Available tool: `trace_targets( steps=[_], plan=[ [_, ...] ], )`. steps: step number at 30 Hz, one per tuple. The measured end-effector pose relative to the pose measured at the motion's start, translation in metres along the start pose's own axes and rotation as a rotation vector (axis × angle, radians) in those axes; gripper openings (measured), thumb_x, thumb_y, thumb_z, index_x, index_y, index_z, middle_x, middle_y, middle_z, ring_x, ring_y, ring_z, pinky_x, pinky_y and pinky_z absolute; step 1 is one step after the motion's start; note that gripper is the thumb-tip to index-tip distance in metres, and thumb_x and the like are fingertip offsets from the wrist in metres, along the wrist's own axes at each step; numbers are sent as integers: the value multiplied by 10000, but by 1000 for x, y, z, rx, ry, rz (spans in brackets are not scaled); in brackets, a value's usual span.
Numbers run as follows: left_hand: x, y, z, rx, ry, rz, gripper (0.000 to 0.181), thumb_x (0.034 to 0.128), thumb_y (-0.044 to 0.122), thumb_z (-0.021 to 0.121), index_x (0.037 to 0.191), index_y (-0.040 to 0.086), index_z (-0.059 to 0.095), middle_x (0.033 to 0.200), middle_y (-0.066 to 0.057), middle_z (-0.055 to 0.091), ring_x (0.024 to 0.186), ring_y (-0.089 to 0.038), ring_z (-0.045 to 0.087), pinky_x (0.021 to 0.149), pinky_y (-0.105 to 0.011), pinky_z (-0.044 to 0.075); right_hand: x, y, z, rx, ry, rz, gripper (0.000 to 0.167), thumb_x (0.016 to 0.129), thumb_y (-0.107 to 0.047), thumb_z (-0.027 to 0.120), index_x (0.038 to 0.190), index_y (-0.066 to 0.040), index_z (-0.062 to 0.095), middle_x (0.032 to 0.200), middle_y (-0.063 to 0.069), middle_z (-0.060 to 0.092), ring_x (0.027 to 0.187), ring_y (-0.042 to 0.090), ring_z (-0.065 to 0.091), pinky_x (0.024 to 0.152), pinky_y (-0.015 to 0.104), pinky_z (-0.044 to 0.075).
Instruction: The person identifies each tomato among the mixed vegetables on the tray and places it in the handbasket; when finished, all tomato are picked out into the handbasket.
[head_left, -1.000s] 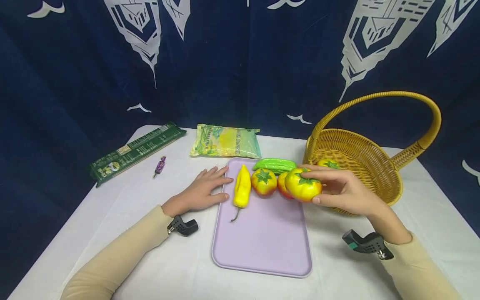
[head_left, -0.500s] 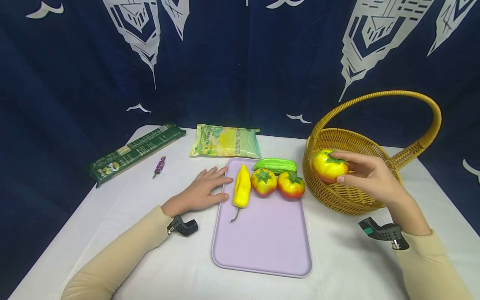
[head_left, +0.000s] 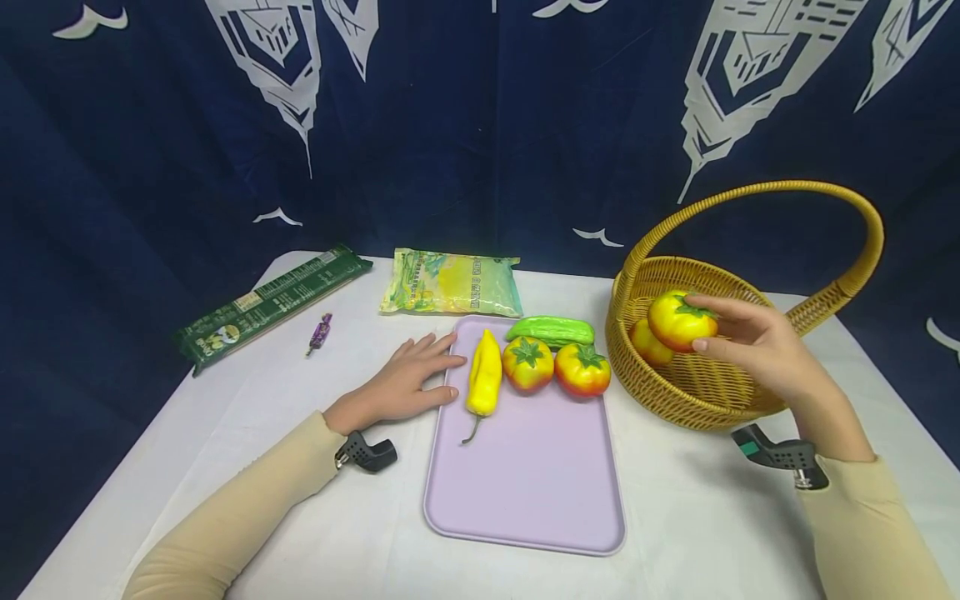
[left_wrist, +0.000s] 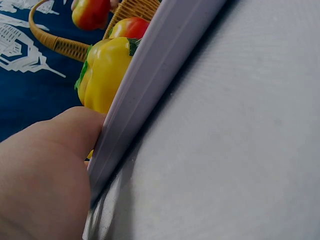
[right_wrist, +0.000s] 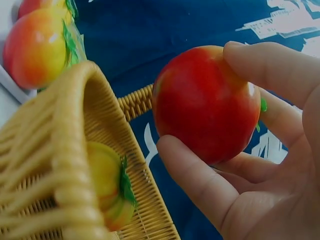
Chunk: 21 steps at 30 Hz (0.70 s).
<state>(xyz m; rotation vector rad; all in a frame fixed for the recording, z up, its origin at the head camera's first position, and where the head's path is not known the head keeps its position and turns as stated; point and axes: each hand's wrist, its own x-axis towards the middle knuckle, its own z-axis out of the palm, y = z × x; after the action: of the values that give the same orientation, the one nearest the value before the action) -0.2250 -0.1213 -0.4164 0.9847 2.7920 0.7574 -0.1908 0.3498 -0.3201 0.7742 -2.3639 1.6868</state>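
Note:
My right hand (head_left: 772,346) grips a yellow-and-red tomato (head_left: 678,321) with green leaves, thumb and fingers around it, inside the opening of the wicker basket (head_left: 637,385). Below it in the basket lies another tomato (head_left: 647,345), partly covered by the held one. The right wrist view shows the held tomato's red underside (right_wrist: 202,105), apart from the basket rim. My left hand (head_left: 401,379) rests with straight fingers on the left edge of the lilac tray (head_left: 525,475). On that tray are a yellow pepper (head_left: 486,375) and two tomatoes (head_left: 528,367), side by side.
A green bumpy gourd-like vegetable (head_left: 551,331) lies across the tray's far end. Behind it is a yellow-green packet (head_left: 453,283). A long dark-green packet (head_left: 273,307) and a purple wrapped candy (head_left: 319,333) lie at the left. The basket's tall handle (head_left: 795,190) arches overhead.
My right hand has carried the tomato from above the tray's right edge rightward over the basket, then slightly further right and up. My left hand has stayed still.

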Motion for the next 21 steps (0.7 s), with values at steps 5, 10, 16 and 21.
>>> trace_targets(
  steps=[5,10,16,21],
  plan=[
    [0,1,0,-6,-3,-2,565,975,432,583,1472,165,561,1686,-113,288,1574,-440,176,1258,-671,92,-1,3,-6,-117,38,81,561,870,182,636,1350,-108,654,1239,-178,651,1005,-61,683,797,95,559],
    [0,-1,1,-4,1,2,560,976,430,585,1470,168,563,1684,-114,292,1570,-446,185,1257,-671,95,-2,4,-12,-289,64,173,492,905,81,674,1362,-93,619,1206,-233,601,991,-107,644,785,78,545],
    [1,-3,2,-9,-3,-4,559,975,434,585,1471,178,563,1687,-106,288,1574,-438,182,1260,-667,89,-3,7,-20,-347,50,250,441,934,0,679,1344,-144,601,1188,-260,546,970,-160,602,761,69,536],
    [1,-2,0,-1,-12,-12,560,978,438,579,1478,187,556,1690,-99,281,1575,-432,181,1263,-661,89,-3,13,-27,-383,45,301,434,944,-42,685,1358,-117,579,1162,-272,521,947,-179,583,735,89,547]
  ],
)
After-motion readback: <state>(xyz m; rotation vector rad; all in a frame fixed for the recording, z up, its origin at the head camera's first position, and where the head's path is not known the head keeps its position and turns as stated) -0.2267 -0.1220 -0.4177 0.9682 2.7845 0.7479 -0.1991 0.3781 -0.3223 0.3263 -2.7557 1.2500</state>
